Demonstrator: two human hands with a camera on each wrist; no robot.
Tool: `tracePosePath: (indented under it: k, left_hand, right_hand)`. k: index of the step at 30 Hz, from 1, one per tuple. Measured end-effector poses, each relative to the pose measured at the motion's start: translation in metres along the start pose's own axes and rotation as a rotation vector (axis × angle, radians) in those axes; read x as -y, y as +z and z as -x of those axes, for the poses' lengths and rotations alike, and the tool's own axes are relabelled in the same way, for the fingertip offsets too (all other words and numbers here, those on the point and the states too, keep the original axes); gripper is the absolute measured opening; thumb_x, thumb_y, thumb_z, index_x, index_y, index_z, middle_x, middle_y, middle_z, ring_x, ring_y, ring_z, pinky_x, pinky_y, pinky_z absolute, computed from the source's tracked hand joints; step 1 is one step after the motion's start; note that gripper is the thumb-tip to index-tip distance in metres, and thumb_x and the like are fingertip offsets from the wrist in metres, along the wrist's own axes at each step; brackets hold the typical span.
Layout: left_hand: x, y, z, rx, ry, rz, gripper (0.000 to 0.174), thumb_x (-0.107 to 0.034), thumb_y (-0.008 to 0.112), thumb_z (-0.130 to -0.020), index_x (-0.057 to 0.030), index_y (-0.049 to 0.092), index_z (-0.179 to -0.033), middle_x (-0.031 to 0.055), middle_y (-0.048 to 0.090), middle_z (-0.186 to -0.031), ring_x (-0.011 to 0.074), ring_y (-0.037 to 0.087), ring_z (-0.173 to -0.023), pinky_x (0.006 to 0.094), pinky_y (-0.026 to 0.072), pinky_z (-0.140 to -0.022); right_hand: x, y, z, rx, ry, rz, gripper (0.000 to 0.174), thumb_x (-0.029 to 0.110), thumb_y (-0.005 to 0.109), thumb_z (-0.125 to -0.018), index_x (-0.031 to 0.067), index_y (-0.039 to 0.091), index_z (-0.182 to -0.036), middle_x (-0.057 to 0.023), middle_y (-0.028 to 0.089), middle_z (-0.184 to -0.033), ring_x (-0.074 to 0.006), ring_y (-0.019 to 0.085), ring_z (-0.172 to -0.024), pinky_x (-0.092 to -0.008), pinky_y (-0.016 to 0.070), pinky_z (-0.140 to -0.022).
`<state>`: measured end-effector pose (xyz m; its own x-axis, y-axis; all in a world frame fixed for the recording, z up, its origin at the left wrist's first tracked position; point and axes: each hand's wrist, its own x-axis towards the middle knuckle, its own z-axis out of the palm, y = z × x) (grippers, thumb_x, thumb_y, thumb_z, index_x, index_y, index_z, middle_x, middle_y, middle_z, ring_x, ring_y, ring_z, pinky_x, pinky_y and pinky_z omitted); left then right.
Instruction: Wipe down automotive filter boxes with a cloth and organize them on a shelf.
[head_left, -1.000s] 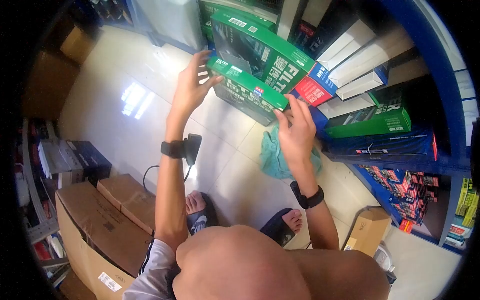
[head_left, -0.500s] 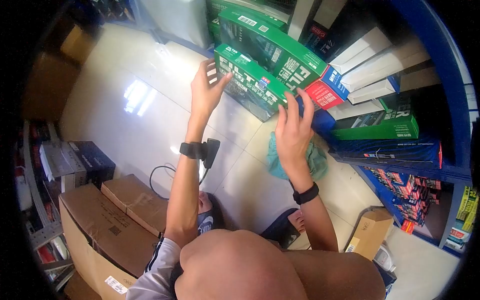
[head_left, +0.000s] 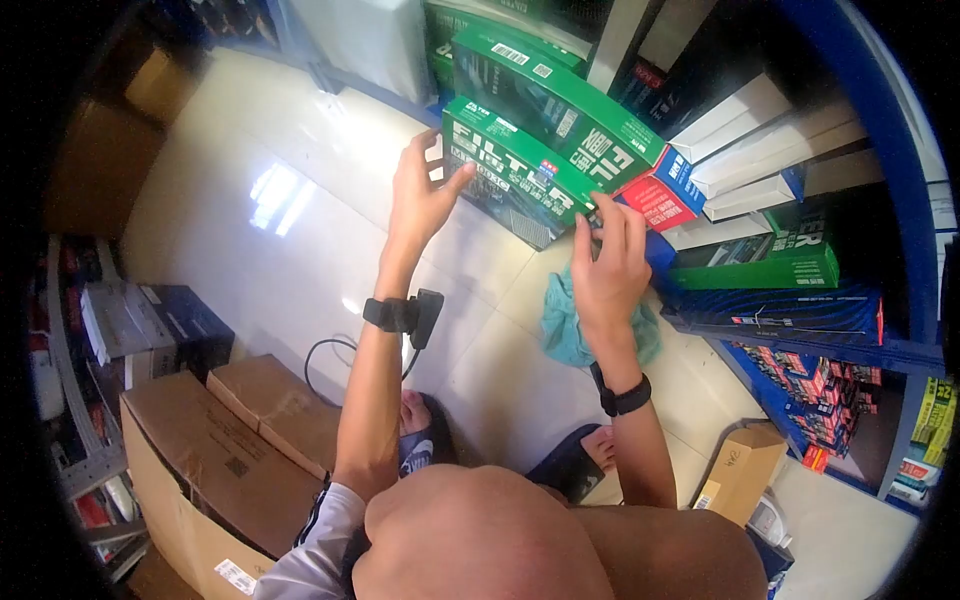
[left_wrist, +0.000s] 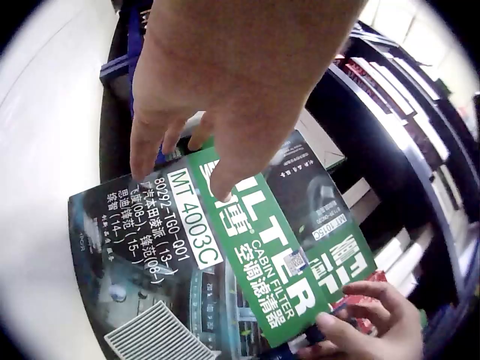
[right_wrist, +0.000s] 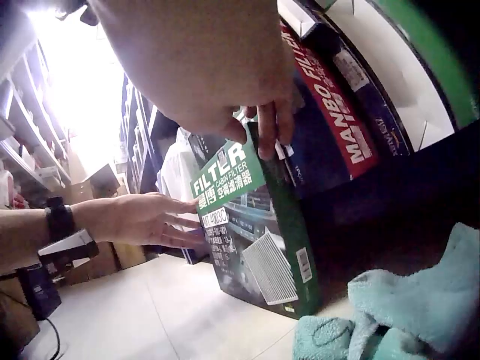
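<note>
A green and black cabin filter box (head_left: 515, 170) stands on edge on the tiled floor, its printed front facing me. My left hand (head_left: 422, 195) holds its left part, the thumb on the front face and the fingers at the far side of the edge; the left wrist view shows the thumb over the green band beside the "MT 4003C" label (left_wrist: 189, 217). At the upper right corner, my right hand (head_left: 612, 262) has bent fingers and thumb on the box. Right behind stands a larger green filter box (head_left: 560, 100).
Blue shelving on the right holds a red and blue filter box (head_left: 660, 190), several white-ended boxes and a green box (head_left: 760, 268). A teal cloth (head_left: 560, 325) lies on the floor under my right hand. Cardboard boxes (head_left: 215, 455) stand at the left, and a small carton (head_left: 735, 470) at the right.
The filter box has leaned back, showing more of its front face, close against the larger green box. Both hands have stayed at its ends, with the right fingers shifting at the corner.
</note>
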<state>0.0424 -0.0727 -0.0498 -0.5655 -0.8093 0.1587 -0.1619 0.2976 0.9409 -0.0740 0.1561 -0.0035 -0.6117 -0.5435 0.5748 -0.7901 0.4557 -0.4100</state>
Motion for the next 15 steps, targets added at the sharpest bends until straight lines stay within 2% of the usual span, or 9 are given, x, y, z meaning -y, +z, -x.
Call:
tracePosePath:
  k: [5, 7, 10, 15]
  left_hand:
    - [-0.016, -0.007, -0.006, -0.082, 0.078, -0.134, 0.070, -0.025, 0.086, -0.095, -0.0005, 0.052, -0.151, 0.0262, 0.058, -0.149, 0.0413, 0.067, -0.131, 0.0458, 0.0669, -0.094]
    - [-0.039, -0.013, -0.005, -0.101, 0.108, -0.155, 0.067, -0.025, 0.085, -0.096, -0.0012, 0.053, -0.150, 0.0233, 0.059, -0.149, 0.0402, 0.066, -0.132, 0.0465, 0.0655, -0.095]
    - [-0.064, -0.020, -0.009, -0.128, 0.223, -0.253, 0.063, -0.020, 0.083, -0.096, -0.0025, 0.055, -0.149, 0.0199, 0.060, -0.149, 0.0359, 0.067, -0.130, 0.0456, 0.0633, -0.099]
    - [-0.090, -0.033, -0.026, -0.179, 0.402, -0.259, 0.054, -0.014, 0.081, -0.096, -0.0011, 0.060, -0.144, 0.0193, 0.062, -0.145, 0.0339, 0.068, -0.128, 0.0439, 0.0643, -0.097]
  right_hand:
    - [0.006, -0.014, -0.014, 0.020, -0.106, 0.014, 0.039, 0.011, 0.084, -0.088, 0.0131, 0.072, -0.125, -0.0076, 0.063, -0.116, -0.0293, 0.071, -0.099, -0.0414, 0.0599, -0.081]
    - [0.013, -0.022, -0.021, 0.093, -0.146, 0.007, 0.042, 0.009, 0.085, -0.086, 0.0131, 0.072, -0.126, -0.0083, 0.063, -0.116, -0.0308, 0.069, -0.100, -0.0425, 0.0577, -0.086]
    - [0.021, -0.033, -0.035, 0.146, -0.155, -0.070, 0.042, 0.008, 0.084, -0.086, 0.0116, 0.072, -0.126, -0.0099, 0.063, -0.117, -0.0309, 0.068, -0.097, -0.0430, 0.0572, -0.084]
    - [0.038, -0.053, -0.062, 0.232, -0.127, -0.312, 0.040, 0.007, 0.082, -0.089, 0.0093, 0.071, -0.128, -0.0128, 0.063, -0.119, -0.0310, 0.070, -0.086, -0.0432, 0.0582, -0.076]
